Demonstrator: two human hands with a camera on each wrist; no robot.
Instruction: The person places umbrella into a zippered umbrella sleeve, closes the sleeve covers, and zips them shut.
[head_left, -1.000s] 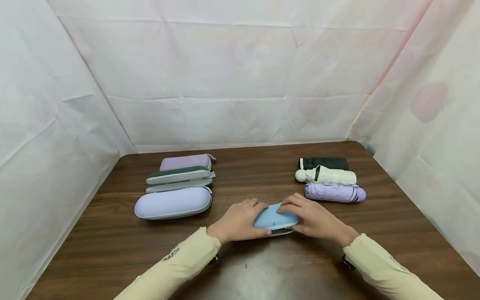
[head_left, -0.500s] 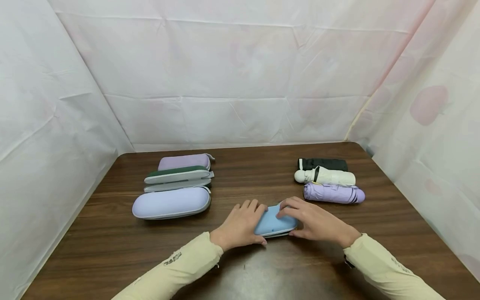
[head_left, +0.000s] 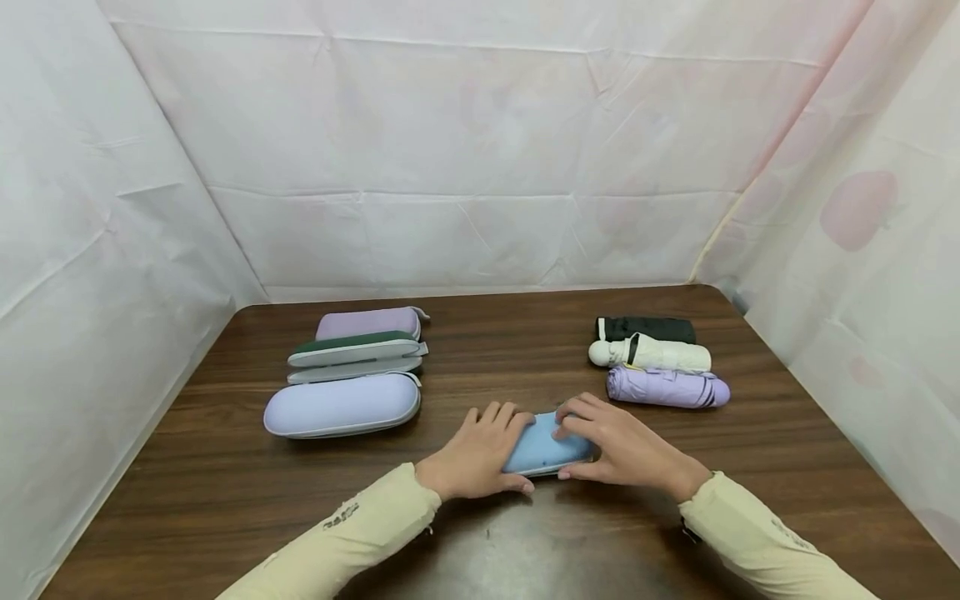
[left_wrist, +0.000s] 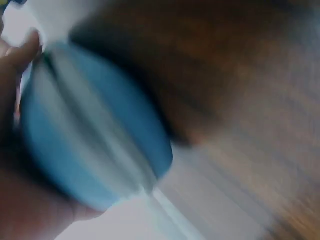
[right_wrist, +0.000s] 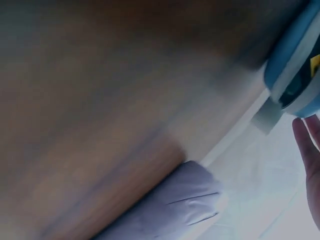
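Holding: one blue case (head_left: 547,447), on the desk (head_left: 487,554); my left hand (head_left: 480,457) grips its left end, my right hand (head_left: 618,446) its right, fingers bent over the top, thumbs along the near edge.
Contents: yellow item (right_wrist: 315,65), unidentified, seen through its gaping right end.
Handling: even pressure at both ends should, I judge, bring the rims level.
Beyond the blue case, left then right:
– lavender case (head_left: 342,406), closed; lilac umbrella (head_left: 667,387)
– green case (head_left: 356,342), ajar, contents unseen; white umbrella (head_left: 667,353)
– purple case (head_left: 367,322); black umbrella (head_left: 648,329).

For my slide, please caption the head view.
Left hand and right hand hold a blue case on a table, other cases left, folded umbrellas right.
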